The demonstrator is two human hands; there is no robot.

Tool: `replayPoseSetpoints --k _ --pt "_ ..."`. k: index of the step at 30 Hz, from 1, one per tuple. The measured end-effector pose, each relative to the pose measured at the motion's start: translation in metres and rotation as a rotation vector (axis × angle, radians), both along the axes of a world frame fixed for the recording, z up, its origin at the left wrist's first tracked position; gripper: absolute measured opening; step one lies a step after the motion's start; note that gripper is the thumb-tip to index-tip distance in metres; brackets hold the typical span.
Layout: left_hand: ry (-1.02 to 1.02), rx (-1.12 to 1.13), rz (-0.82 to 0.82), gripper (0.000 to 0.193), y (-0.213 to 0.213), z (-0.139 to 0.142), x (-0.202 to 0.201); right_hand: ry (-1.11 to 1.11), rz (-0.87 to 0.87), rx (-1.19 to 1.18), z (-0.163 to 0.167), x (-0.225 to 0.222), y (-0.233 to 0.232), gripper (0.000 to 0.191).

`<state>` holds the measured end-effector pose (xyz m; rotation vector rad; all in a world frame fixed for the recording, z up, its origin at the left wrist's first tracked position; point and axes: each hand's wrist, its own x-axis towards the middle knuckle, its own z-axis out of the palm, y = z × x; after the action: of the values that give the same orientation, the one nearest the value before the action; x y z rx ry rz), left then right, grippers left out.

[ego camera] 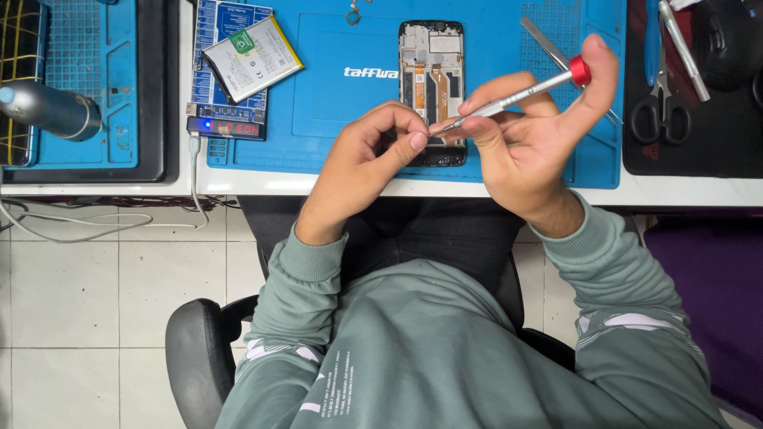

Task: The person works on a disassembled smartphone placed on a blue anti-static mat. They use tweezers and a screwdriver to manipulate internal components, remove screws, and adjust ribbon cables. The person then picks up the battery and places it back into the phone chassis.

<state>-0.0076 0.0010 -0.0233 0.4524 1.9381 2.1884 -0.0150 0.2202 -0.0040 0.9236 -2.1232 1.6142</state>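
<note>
Sage-green sweatshirt with ribbed cuffs, white sleeve stripes and small white chest print.

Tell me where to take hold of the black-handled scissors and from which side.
Grip the scissors by the two black finger loops. They lie on the dark mat with loops toward the table's near edge and blades pointing away, so coming from the near edge seems best. A grey tool lies across the blade end, leaving the loops free.

Opened phone (431, 71) on mat (334, 111), battery (252, 58) to its left, scissors (660, 107) perhaps off-mat right.
</note>
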Motion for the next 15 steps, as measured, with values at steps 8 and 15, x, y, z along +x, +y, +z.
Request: replayPoseSetpoints --k 8,15 --pt "0.088 0.026 -0.045 0.017 -0.0010 -0.0023 -0.0026 -0.012 0.022 -0.052 -0.0054 -0.0010 0.0015 0.096" --pt "0.104 0.028 -0.064 0.028 -0.0015 -0.0021 -0.0052 -0.025 0.035 -0.069 -0.0038 -0.0013 0.0006 0.098"
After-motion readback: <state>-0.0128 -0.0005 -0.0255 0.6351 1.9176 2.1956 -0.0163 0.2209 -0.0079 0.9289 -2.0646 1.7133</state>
